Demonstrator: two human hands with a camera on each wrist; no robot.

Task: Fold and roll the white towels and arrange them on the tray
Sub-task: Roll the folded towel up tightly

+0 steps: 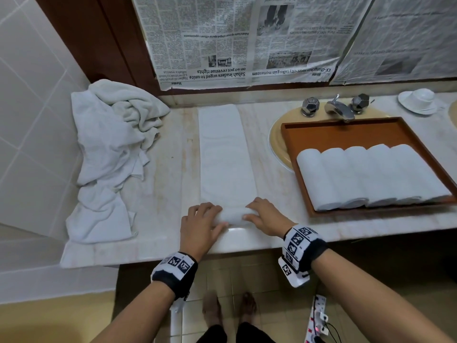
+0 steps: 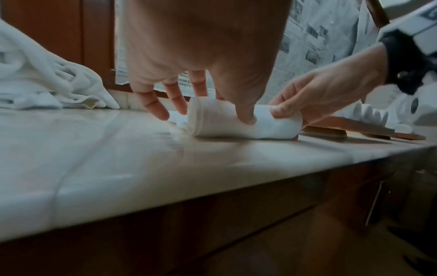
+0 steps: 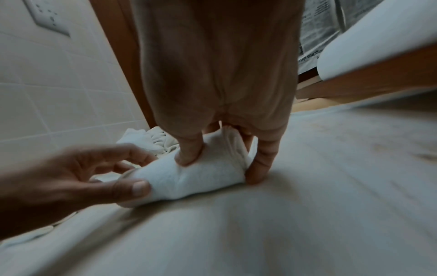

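Rolling stage: left hand [image 1: 197, 225] and right hand [image 1: 264, 217] pinch the started roll [image 1: 233, 216] of the folded towel [image 1: 222, 149] at the counter's [image 1: 168, 169] near edge, so next probably means rolling evenly away toward the wall.

The towel strip [image 1: 223, 154] on the desk [image 1: 170, 154] is plain white, as are the five rolled towels [image 1: 368, 177] in the reddish-brown tray [image 1: 346, 134] and the crumpled pile [image 1: 111, 144] at the desk's left edge. The desk is pale cream marble with faint tan veins. Both wristbands [image 1: 176, 268] are black with black-and-white square markers.
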